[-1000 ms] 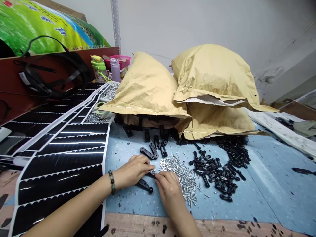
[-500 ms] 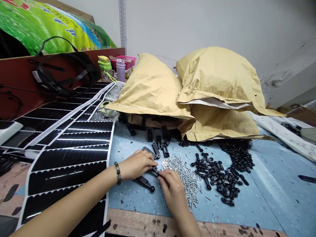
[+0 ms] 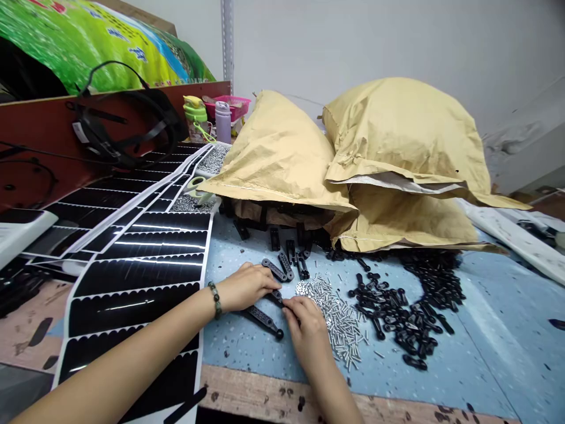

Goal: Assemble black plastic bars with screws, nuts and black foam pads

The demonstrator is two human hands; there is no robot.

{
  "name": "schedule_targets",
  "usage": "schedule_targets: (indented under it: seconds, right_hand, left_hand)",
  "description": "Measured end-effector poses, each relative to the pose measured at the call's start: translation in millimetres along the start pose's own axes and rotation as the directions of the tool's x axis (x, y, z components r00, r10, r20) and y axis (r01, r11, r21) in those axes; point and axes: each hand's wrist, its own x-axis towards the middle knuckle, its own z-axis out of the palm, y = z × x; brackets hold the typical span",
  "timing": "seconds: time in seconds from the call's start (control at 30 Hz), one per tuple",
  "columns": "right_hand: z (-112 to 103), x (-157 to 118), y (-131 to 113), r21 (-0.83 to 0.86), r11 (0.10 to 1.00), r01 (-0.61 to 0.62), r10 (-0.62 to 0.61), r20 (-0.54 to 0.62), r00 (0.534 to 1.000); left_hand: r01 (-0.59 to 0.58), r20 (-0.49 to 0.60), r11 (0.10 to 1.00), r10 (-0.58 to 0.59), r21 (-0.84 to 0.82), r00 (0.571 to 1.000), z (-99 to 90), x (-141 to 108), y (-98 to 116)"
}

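Note:
My left hand [image 3: 251, 286], with a beaded bracelet at the wrist, is closed on a black plastic arm [image 3: 275, 296] over the blue mat. My right hand [image 3: 308, 323] pinches the right end of the same piece, partly hidden by the fingers. Just below my left hand lies another black arm with a ball end [image 3: 265, 321]. Two textured black arms [image 3: 274, 270] rest beyond the left hand. A heap of silver screws [image 3: 342, 330] spreads beside and behind my right hand. Further right is a pile of small black parts [image 3: 392, 315].
Large tan paper sacks [image 3: 397, 132] stand at the back of the blue mat [image 3: 481, 330]. Black label sheets [image 3: 141, 253] cover the left side. Scissors [image 3: 198, 189], a purple bottle [image 3: 223, 122] and a pink basket [image 3: 238, 107] are behind. A black headset strap hangs at the left.
The whole view has shifted slightly, so things appear further right. Both hands stay on the black arm, with little change in their grip.

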Motion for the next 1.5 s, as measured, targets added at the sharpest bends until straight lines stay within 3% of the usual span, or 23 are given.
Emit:
schedule_targets:
  seconds: [0.23,0.37,0.47,0.53,0.6,0.67,0.73,0.83,0.93,1.1,1.27,1.37,1.43,1.5]
  right_hand:
    - [-8.0,4.7,5.1,0.038,0.999,0.004,-0.007,0.096,0.995]
    - [-8.4,34.3,-5.7,-0.019,1.000,0.005,-0.005,-0.006,1.000]
    - [-11.1,57.0,-6.3,-0.154,0.986,0.066,-0.061,0.032,0.998]
    - [-21.7,62.8,8.1,-0.225,0.974,0.012,-0.005,0.030,1.000]
    - [-40.5,62.1,35.1,-0.295,0.944,-0.147,0.128,-0.083,0.988]
    - [-61.6,60.9,67.7,-0.349,0.887,-0.302,0.246,-0.197,0.949]
    - [-75.5,64.9,96.7,-0.373,0.841,-0.391,0.322,-0.237,0.917]
    - [-73.7,83.9,122.4,-0.364,0.825,-0.433,0.377,-0.217,0.900]
    - [-60.4,104.4,128.1,-0.312,0.851,-0.422,0.384,-0.179,0.906]
    - [-60.7,99.9,111.4,-0.135,0.922,-0.363,0.348,-0.120,0.930]
    - [-55.2,74.4,51.7,0.180,0.952,-0.247,0.266,-0.092,0.960]
    - [-45.0,70.7,14.0,0.530,0.840,-0.120,0.155,-0.022,0.988]
    - [-42.2,72.0,-1.4,0.570,0.816,-0.094,0.125,-0.016,0.992]
    - [-44.1,74.0,-9.8,0.498,0.866,-0.040,0.070,-0.041,0.997]
  left_hand:
    - [0.059,-0.011,0.998,-0.059,-0.002,0.998,4.1,-8.6,4.1]
    - [0.078,-0.048,0.996,-0.076,0.043,0.996,-1.0,-15.4,15.6]
    - [0.111,-0.161,0.989,-0.094,0.101,0.982,-6.4,-11.3,20.2]
    - [0.122,-0.218,0.983,-0.091,0.138,0.972,-7.0,-3.0,18.5]
    - [0.102,-0.218,0.980,-0.064,0.168,0.974,-4.0,7.7,14.5]
    - [0.074,-0.193,0.980,-0.037,0.186,0.980,1.7,17.8,11.5]
    - [0.056,-0.165,0.981,-0.025,0.185,0.986,7.9,24.4,11.1]
    - [0.058,-0.123,0.988,-0.041,0.141,0.992,12.7,26.7,13.3]
    - [0.107,-0.123,0.993,-0.102,0.043,0.987,7.7,23.7,13.4]
    - [0.222,-0.162,0.962,-0.247,-0.158,0.955,-10.5,23.6,11.9]
    - [0.186,-0.159,0.948,-0.232,-0.258,0.960,-11.8,31.3,22.8]
    - [0.166,-0.137,0.946,-0.211,-0.279,0.968,-9.7,28.5,29.3]
    - [0.139,-0.158,0.956,-0.183,-0.258,0.970,-11.1,23.2,31.7]
    - [0.109,-0.199,0.972,-0.151,-0.207,0.968,-14.2,17.5,33.0]
